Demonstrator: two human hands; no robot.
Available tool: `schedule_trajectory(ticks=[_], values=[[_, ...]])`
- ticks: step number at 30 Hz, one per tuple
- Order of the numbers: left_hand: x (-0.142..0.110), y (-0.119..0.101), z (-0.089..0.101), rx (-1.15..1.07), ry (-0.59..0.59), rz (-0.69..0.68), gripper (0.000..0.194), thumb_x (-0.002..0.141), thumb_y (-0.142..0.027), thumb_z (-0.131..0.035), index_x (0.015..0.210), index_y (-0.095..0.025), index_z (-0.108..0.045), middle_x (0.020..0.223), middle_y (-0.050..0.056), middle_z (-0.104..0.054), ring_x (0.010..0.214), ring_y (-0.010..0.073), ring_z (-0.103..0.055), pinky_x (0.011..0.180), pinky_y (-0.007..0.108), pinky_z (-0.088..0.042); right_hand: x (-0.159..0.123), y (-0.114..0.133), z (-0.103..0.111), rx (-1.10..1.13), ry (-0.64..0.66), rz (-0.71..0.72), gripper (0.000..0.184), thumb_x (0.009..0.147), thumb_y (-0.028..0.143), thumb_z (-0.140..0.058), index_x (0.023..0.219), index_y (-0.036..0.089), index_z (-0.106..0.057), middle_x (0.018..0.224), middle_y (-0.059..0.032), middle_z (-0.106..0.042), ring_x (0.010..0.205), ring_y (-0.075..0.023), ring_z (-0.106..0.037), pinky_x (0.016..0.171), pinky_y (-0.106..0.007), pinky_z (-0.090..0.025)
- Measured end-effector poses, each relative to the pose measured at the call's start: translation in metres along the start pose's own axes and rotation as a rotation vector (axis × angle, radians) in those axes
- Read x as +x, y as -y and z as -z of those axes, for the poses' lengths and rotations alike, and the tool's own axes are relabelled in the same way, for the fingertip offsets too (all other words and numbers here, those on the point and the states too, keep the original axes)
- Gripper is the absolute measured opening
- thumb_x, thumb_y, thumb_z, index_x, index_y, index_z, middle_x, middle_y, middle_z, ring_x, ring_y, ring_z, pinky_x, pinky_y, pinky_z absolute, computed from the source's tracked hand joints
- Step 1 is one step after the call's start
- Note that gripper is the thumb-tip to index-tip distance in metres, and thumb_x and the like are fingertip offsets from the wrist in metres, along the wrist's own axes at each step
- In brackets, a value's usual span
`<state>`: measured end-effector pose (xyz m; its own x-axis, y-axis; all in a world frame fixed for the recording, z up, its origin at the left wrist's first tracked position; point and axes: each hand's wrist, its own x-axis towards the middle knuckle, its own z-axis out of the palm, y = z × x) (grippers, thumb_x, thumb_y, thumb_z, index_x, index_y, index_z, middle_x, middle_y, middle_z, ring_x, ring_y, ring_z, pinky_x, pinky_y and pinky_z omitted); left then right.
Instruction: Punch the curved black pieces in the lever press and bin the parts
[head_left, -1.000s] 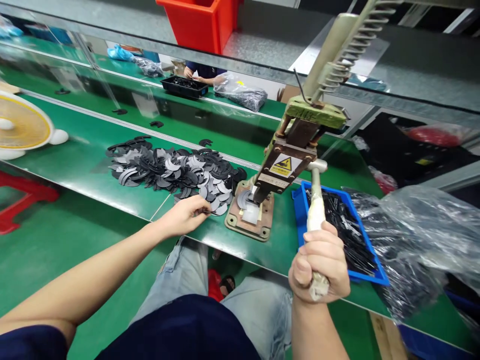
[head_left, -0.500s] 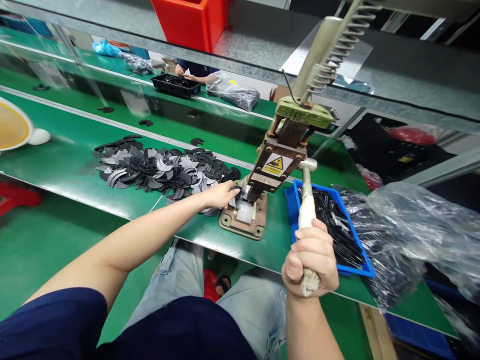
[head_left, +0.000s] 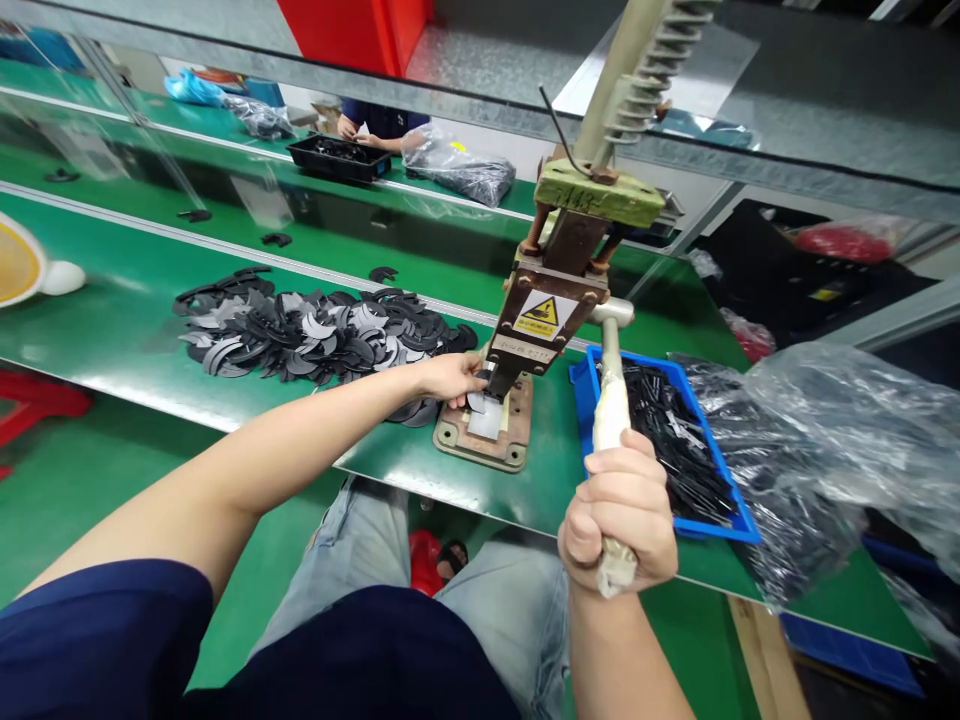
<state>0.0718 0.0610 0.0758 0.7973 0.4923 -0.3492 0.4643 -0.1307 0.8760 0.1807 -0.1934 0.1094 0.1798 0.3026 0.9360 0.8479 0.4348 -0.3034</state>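
Note:
A hand press (head_left: 551, 300) with a yellow warning label stands on a brown base plate (head_left: 480, 445) on the green bench. My right hand (head_left: 619, 515) is closed round the press's taped lever handle (head_left: 609, 415), which slants down toward me. My left hand (head_left: 450, 378) reaches to the press's die and pinches a small dark curved piece (head_left: 480, 385) at the base under the ram. A spread pile of dark and grey crescent-shaped pieces (head_left: 315, 330) lies on the bench left of the press.
A blue tray (head_left: 731, 515) of thin black parts sits right of the press, with a clear plastic bag (head_left: 840, 450) of dark parts beside it. Across the far bench another person's hands (head_left: 360, 135) work at a black tray (head_left: 334, 158). A fan (head_left: 22, 270) stands far left.
My left hand left the pile and moved right to the press die with a piece. The right hand stayed gripped on the lever, which has dropped slightly.

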Motion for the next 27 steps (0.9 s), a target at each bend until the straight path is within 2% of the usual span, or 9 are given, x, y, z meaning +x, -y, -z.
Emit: schedule_trajectory(ticks=[5, 10, 13, 16, 22, 25, 26, 27], values=[[0.005, -0.007, -0.001, 0.091, -0.005, 0.102, 0.025, 0.092, -0.024, -0.072, 0.114, -0.016, -0.062, 0.053, -0.005, -0.061, 0.041, 0.0126, -0.059, 0.045, 0.019, -0.048, 0.003, 0.002, -0.005, 0.062, -0.099, 0.042, 0.023, 0.095, 0.033, -0.066, 0.076, 0.026, -0.055, 0.072, 0.0050, -0.059, 0.080, -0.0164, -0.067, 0.101, -0.057, -0.058], [0.011, -0.014, -0.007, 0.090, -0.046, 0.178, 0.019, 0.088, -0.023, -0.075, 0.103, -0.015, -0.067, 0.055, -0.004, -0.062, 0.040, 0.0126, -0.059, 0.045, 0.019, -0.048, 0.003, 0.002, -0.005, 0.072, -0.078, 0.040, 0.027, 0.095, 0.032, -0.067, 0.073, 0.023, -0.053, 0.072, 0.0046, -0.058, 0.080, -0.0155, -0.065, 0.102, -0.055, -0.056], [0.014, -0.018, -0.012, 0.096, -0.081, 0.168, 0.020, 0.086, -0.019, -0.076, 0.103, -0.015, -0.068, 0.061, -0.002, -0.065, 0.040, 0.0119, -0.059, 0.043, 0.020, -0.048, 0.005, -0.002, -0.007, 0.062, -0.107, 0.069, 0.030, 0.095, 0.033, -0.067, 0.071, 0.023, -0.052, 0.070, 0.0042, -0.056, 0.077, -0.0155, -0.064, 0.100, -0.055, -0.056], [0.013, -0.017, -0.015, 0.078, -0.099, 0.142, 0.027, 0.088, -0.018, -0.073, 0.113, -0.014, -0.067, 0.064, -0.001, -0.067, 0.043, 0.0130, -0.062, 0.043, 0.020, -0.048, 0.006, -0.005, -0.010, 0.051, -0.152, 0.088, 0.030, 0.094, 0.033, -0.067, 0.070, 0.023, -0.051, 0.068, 0.0045, -0.054, 0.074, -0.0158, -0.063, 0.097, -0.056, -0.058], [0.008, -0.004, -0.018, 0.093, -0.084, 0.089, 0.035, 0.096, -0.032, -0.068, 0.125, -0.016, -0.060, 0.056, -0.001, -0.065, 0.044, 0.0158, -0.065, 0.045, 0.020, -0.049, 0.004, 0.002, -0.006, 0.047, -0.096, 0.044, 0.023, 0.093, 0.032, -0.067, 0.075, 0.025, -0.054, 0.071, 0.0044, -0.058, 0.078, -0.0176, -0.065, 0.102, -0.058, -0.055], [0.001, -0.001, -0.019, -0.002, -0.084, 0.089, 0.032, 0.101, -0.037, -0.062, 0.125, -0.017, -0.056, 0.053, -0.002, -0.063, 0.041, 0.0166, -0.064, 0.043, 0.020, -0.047, 0.028, 0.010, -0.001, 0.072, -0.065, 0.029, 0.010, 0.092, 0.032, -0.070, 0.088, 0.026, -0.063, 0.078, 0.0029, -0.062, 0.083, -0.0202, -0.067, 0.105, -0.060, -0.054], [-0.003, 0.000, -0.019, -0.049, -0.092, 0.085, 0.027, 0.103, -0.037, -0.059, 0.122, -0.017, -0.055, 0.052, -0.003, -0.063, 0.041, 0.0162, -0.063, 0.043, 0.020, -0.047, 0.043, 0.013, 0.000, 0.089, -0.070, 0.027, 0.011, 0.090, 0.034, -0.073, 0.097, 0.027, -0.067, 0.084, 0.0015, -0.065, 0.087, -0.0218, -0.068, 0.106, -0.061, -0.054], [-0.009, 0.001, -0.018, -0.094, -0.104, 0.077, 0.022, 0.105, -0.035, -0.056, 0.118, -0.018, -0.054, 0.051, -0.003, -0.062, 0.040, 0.0155, -0.062, 0.043, 0.019, -0.046, 0.061, 0.016, 0.001, 0.110, -0.077, 0.023, 0.022, 0.089, 0.037, -0.075, 0.108, 0.027, -0.069, 0.092, -0.0005, -0.067, 0.093, -0.0238, -0.069, 0.107, -0.062, -0.054]])
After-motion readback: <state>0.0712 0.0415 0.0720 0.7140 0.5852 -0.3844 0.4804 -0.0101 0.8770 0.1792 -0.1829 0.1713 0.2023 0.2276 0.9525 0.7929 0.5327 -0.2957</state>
